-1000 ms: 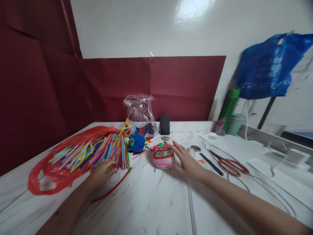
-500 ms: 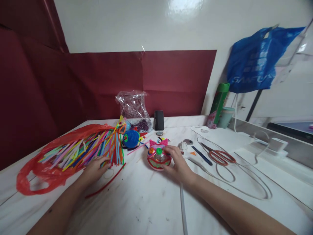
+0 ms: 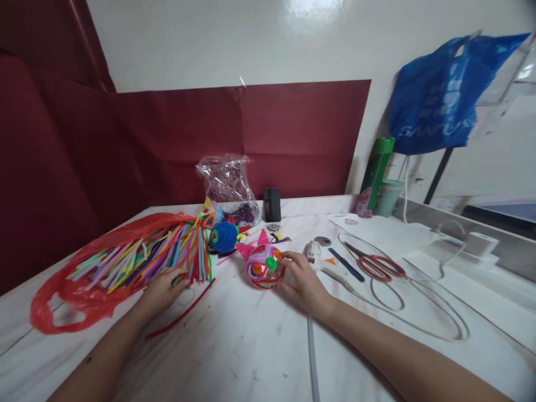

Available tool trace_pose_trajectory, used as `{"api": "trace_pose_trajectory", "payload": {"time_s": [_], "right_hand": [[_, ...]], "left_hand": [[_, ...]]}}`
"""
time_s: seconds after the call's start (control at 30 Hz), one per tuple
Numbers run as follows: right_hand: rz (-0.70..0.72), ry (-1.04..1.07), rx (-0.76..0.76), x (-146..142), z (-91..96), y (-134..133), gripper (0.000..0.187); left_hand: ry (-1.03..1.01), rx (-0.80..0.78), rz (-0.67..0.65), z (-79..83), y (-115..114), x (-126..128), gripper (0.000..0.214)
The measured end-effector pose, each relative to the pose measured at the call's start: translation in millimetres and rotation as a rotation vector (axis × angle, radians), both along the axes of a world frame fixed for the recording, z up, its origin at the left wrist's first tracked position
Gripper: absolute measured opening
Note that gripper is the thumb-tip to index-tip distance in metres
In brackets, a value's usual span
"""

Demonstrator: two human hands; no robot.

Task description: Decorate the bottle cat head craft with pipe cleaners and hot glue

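A round pink craft figure (image 3: 262, 262) sits on the table, with pointed ears, orange and green round pieces on its front and a red-and-green lower edge. My right hand (image 3: 304, 282) grips its right side between thumb and fingers. At the near edge of a pile of colourful pipe cleaners (image 3: 167, 248), my left hand (image 3: 165, 290) rests with curled fingers. Small blue and yellow bits show between its thumb and forefinger; what they belong to is unclear. A bent red pipe cleaner (image 3: 182, 315) lies just right of that hand, beside a thin pale ring (image 3: 186, 297).
A red plastic bag (image 3: 50, 324) lies under the pile. Behind stand a blue yarn ball (image 3: 224, 237), clear wrapping (image 3: 228, 178) and a black box (image 3: 272, 205). To the right are a white glue gun (image 3: 330, 268), a dark blue stick (image 3: 346, 265), orange-handled scissors (image 3: 381, 267) and looping cable (image 3: 435, 335).
My right hand has turned the pink figure, so its ears now point up and left and its front pieces sit at another angle. My left hand stays in place.
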State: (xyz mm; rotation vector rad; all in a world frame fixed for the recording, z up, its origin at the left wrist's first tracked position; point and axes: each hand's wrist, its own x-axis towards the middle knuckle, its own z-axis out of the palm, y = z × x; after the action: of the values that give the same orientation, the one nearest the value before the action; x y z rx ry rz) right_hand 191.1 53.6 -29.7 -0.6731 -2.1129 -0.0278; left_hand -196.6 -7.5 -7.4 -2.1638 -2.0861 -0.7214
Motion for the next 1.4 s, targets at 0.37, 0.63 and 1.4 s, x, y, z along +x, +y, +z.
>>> {"api": "trace_pose_trajectory", "payload": {"time_s": [0.37,0.63,1.4], "right_hand": [[-0.012,0.035,0.045,-2,-2.1,-3,0.030],[0.089,-0.062,0.178,-3,1.8,-8,0.025],[0.055,0.009,0.063,0,-0.7,4,0.030]], "left_hand": [[0.085,0.261,-0.069,-4.7,-6,19,0.033],[-0.041,0.123,0.038,30.7,-6,27,0.030],[-0.147,0.143,0.041,34.4,111,93,0.087]]}}
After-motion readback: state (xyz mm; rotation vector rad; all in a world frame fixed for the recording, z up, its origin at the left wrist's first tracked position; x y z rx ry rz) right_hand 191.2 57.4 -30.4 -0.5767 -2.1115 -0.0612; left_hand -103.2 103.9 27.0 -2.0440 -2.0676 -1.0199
